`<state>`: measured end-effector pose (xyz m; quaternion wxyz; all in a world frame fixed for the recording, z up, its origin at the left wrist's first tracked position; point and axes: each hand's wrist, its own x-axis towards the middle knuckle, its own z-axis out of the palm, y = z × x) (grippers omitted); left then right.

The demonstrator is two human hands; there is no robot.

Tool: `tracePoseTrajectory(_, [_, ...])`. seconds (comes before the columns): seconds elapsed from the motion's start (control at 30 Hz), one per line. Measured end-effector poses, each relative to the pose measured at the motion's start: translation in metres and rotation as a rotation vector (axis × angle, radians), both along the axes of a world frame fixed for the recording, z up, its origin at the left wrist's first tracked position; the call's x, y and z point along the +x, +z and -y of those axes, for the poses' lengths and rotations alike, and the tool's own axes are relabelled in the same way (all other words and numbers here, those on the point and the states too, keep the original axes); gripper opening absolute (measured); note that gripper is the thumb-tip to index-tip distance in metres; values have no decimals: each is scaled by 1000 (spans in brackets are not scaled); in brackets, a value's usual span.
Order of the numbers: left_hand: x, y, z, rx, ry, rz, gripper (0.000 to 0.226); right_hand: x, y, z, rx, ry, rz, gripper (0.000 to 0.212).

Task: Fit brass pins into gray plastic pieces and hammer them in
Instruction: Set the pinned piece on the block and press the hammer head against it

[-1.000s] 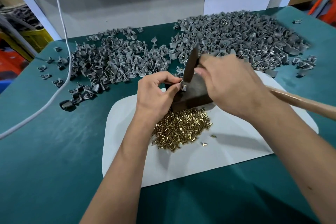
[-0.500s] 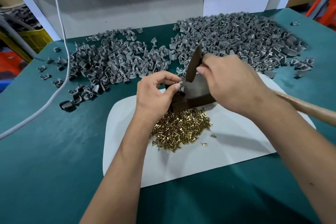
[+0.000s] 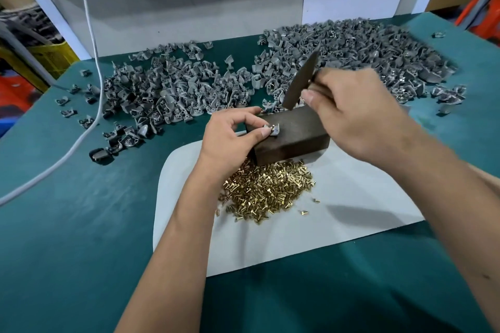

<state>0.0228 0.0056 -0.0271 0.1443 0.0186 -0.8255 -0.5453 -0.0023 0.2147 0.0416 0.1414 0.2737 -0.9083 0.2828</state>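
Head view of a green tabletop (image 3: 81, 224) with a pale sheet (image 3: 338, 224) laid on it at centre frame; on the sheet's upper part stands a dark block (image 3: 295, 135), and just below the block, touching its lower edge, lies a heap of brass pins (image 3: 267, 189), with a few stray pins to the heap's right. The left hand (image 3: 230, 140), entering from the lower centre, has its grip closed as a pinch of thumb and forefinger on a small gray plastic piece (image 3: 273, 130) held on the top face of the block; a brass pin (image 3: 273, 125) stands in that piece, though how deep it sits cannot be told. The right hand (image 3: 359, 113), entering from the right edge, has its grip closed around a hammer (image 3: 300, 81), fingers curled about the part near the head; the dark, wedge-shaped head points up and slightly right, above the far end of the block and apart from the held piece; the handle is hidden behind the hand. Two spreads of gray plastic pieces cover the upper tabletop: the left heap (image 3: 167, 94) at upper centre-left, the right heap (image 3: 365, 54) at upper right, partly behind the hammer and right hand. A white cable (image 3: 89, 35) runs down from the upper left of the frame and curves off the left edge; a gray panel (image 3: 176, 8) backs the tabletop.
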Motion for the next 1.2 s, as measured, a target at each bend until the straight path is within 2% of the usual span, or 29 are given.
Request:
tracePoseTrajectory(0.07, [2, 2, -1, 51, -9, 33, 18, 2, 9, 2, -104, -1, -129, 22])
tracePoseTrajectory(0.13, [3, 4, -1, 73, 0, 63, 15, 5, 6, 9, -157, 11, -158, 22])
tracePoseTrajectory(0.23, [6, 6, -3, 81, 14, 76, 16, 6, -10, 18, 143, -18, 109, 18])
tracePoseTrajectory(0.33, [7, 8, -3, 83, 18, 73, 14, 6, -2, 16, 325, -75, 132, 19])
tracePoseTrajectory(0.4, [6, 7, -3, 96, 9, 80, 14, 3, 11, 9, 270, -90, 52, 20])
tracePoseTrajectory(0.5, [5, 5, -2, 93, 20, 89, 14, 3, 23, 8, 34, -77, -142, 24])
tracePoseTrajectory(0.53, [4, 5, -2, 90, 22, 90, 13, 5, 22, 10, 15, -68, -154, 27])
tracePoseTrajectory(0.57, [5, 6, -2, 94, 21, 86, 13, 6, 18, 14, 67, -57, -113, 27])
tracePoseTrajectory(0.63, [7, 7, -2, 122, 5, 60, 13, 10, 1, 22, 348, -61, 39, 25])
tracePoseTrajectory(0.7, [9, 10, -2, 113, -1, 40, 13, 8, -6, 22, 435, -72, 91, 23])
tracePoseTrajectory(0.83, [12, 14, 0, 78, 7, 52, 12, -1, 0, 12, 312, -62, 88, 24])
tracePoseTrajectory(1.0, [13, 17, -4, 53, 10, 44, 22, -1, 9, 9, 176, -46, 51, 24])
tracePoseTrajectory(1.2, [10, 12, 1, -22, 40, 60, 21, 1, 6, 13, 201, -23, 81, 23])
